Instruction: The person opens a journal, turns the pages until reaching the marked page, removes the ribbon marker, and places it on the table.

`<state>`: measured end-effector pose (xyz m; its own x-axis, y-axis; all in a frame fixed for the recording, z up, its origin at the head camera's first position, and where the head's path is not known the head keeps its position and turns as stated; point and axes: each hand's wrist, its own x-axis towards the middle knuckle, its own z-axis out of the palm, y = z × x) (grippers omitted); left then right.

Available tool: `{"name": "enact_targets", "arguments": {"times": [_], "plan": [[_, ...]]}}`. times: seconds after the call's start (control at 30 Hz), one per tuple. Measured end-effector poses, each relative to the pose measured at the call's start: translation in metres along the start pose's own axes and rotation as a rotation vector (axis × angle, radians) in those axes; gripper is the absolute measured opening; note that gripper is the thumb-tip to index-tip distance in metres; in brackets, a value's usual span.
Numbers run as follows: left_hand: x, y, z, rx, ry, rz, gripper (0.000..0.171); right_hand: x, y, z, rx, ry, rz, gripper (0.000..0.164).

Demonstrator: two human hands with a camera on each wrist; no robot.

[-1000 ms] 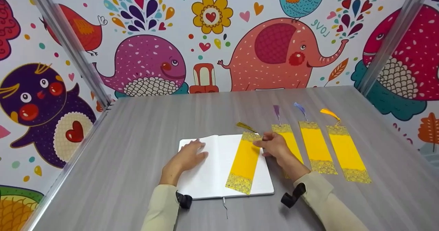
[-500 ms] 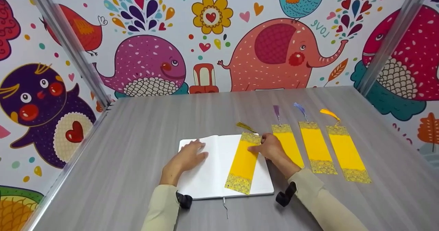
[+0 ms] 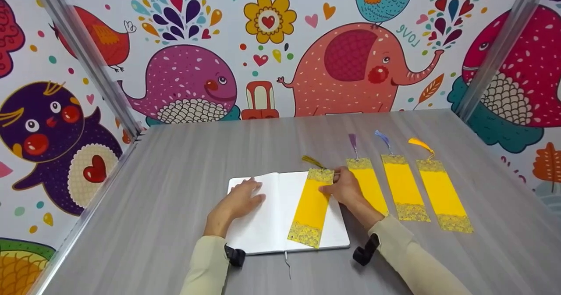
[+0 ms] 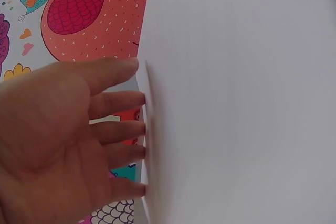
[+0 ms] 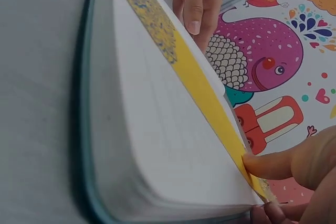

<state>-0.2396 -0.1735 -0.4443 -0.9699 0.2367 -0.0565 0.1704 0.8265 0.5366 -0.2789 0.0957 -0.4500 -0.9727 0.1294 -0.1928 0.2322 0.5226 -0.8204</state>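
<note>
A notebook (image 3: 258, 227) lies spread at blank white pages on the table. My left hand (image 3: 239, 200) rests on its left page with fingers extended; the left wrist view shows those fingertips (image 4: 137, 98) against the paper. Across the right page slants a yellow bookmark (image 3: 310, 207) with patterned ends and an olive tassel (image 3: 313, 161) past the top edge. Near its upper right edge my right hand (image 3: 348, 189) pinches it, thumb on its face and the other fingers partly hidden at the edge. The right wrist view shows the thumb (image 5: 273, 165) on the bookmark (image 5: 210, 106).
Right of the notebook lie a yellow bookmark with a purple tassel (image 3: 367, 181), one with a blue tassel (image 3: 405, 187) and one with an orange tassel (image 3: 445, 194). A ribbon (image 3: 288, 264) trails from the notebook's lower edge. A cartoon-printed wall (image 3: 258, 36) stands behind the grey table (image 3: 188, 154).
My right hand has shifted slightly left, its thumb further onto the bookmark, which has moved a touch left at its top. My left hand has stayed in place.
</note>
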Motion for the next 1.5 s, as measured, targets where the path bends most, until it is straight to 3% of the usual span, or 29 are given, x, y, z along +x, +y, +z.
{"name": "enact_targets", "arguments": {"times": [0.17, 0.37, 0.7, 0.8, 0.9, 1.03, 1.2, 1.33, 1.5], "plan": [[0.001, 0.0, 0.0, 0.006, -0.004, -0.007, 0.045, -0.002, 0.001, 0.002, 0.024, 0.044, -0.032, 0.064], [0.001, 0.001, -0.001, 0.004, -0.005, 0.003, 0.045, -0.003, 0.0, 0.0, 0.127, 0.066, -0.076, 0.065], [0.002, -0.002, -0.001, 0.012, -0.004, 0.035, 0.044, -0.006, 0.001, -0.026, 0.223, 0.101, -0.159, 0.059], [0.001, -0.001, -0.001, 0.013, -0.002, 0.03, 0.045, -0.005, 0.004, -0.034, 0.218, 0.09, -0.121, 0.059], [0.001, -0.001, -0.001, 0.009, -0.004, 0.014, 0.045, -0.002, 0.007, -0.044, 0.213, 0.052, -0.024, 0.06], [0.002, 0.0, 0.0, 0.01, -0.014, 0.005, 0.046, 0.004, 0.013, -0.065, 0.223, -0.009, 0.092, 0.058], [0.002, 0.001, 0.001, 0.015, -0.018, 0.01, 0.047, 0.011, 0.024, -0.104, 0.237, -0.051, 0.089, 0.055], [0.002, 0.0, 0.001, 0.014, -0.023, 0.002, 0.047, 0.012, 0.033, -0.141, 0.277, -0.079, 0.106, 0.062], [0.001, -0.002, 0.0, 0.022, -0.026, 0.005, 0.047, 0.015, 0.042, -0.182, 0.237, -0.032, 0.139, 0.073]]}}
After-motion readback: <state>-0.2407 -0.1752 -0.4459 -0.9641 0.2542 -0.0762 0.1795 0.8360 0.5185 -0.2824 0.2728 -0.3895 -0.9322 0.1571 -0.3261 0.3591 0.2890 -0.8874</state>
